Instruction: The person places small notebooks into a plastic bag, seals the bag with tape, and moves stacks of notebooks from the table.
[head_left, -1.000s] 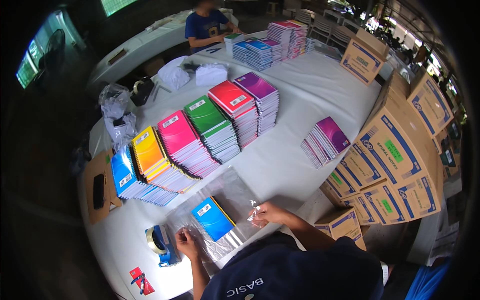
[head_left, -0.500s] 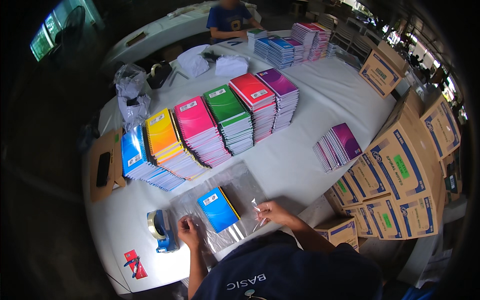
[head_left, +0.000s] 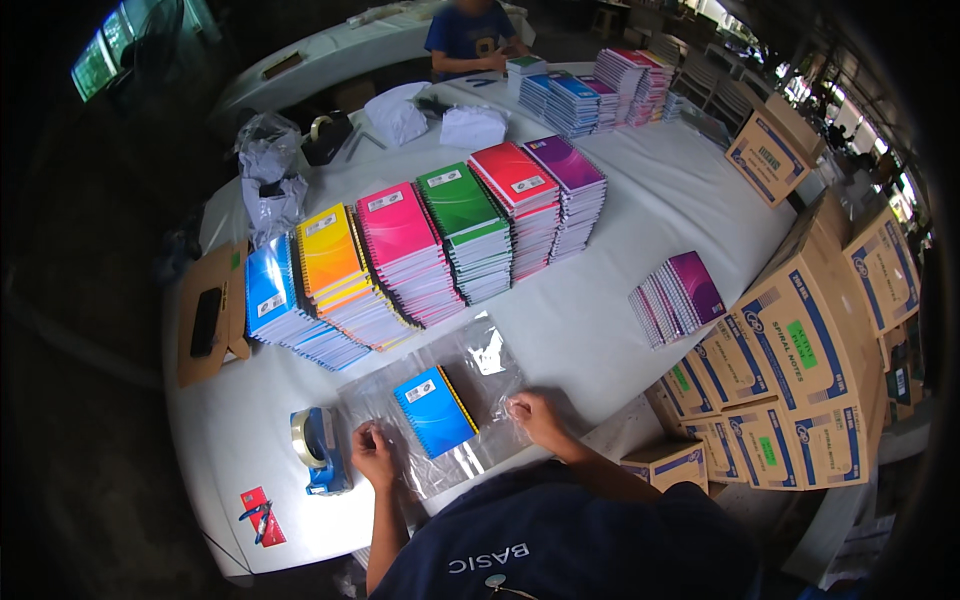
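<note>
A blue spiral notebook (head_left: 437, 412) with its cover up lies on a sheet of clear plastic (head_left: 425, 478) in front of me; dark and yellow edges show under its right side. My left hand (head_left: 374, 458) is closed at the plastic's left edge, fingers curled in a pinch. At the right edge, my right hand (head_left: 541, 418) is also closed on the plastic, knuckles up. Neither hand touches the notebook. Left of my left hand stands a blue tape dispenser (head_left: 322, 462) with a roll of clear tape.
Tall notebook stacks in blue (head_left: 268, 290), yellow, pink (head_left: 398, 225), green, red and purple form a row beyond the plastic. Smaller purple notebooks (head_left: 690, 285) lie right. Cartons (head_left: 780, 330) crowd the right side. Scissors (head_left: 262, 520) rest near left; a person (head_left: 470, 40) sits across.
The plastic's far right part has risen and now catches a bright glare. My right hand has turned so its knuckles face up. The left hand stays at the left edge.
</note>
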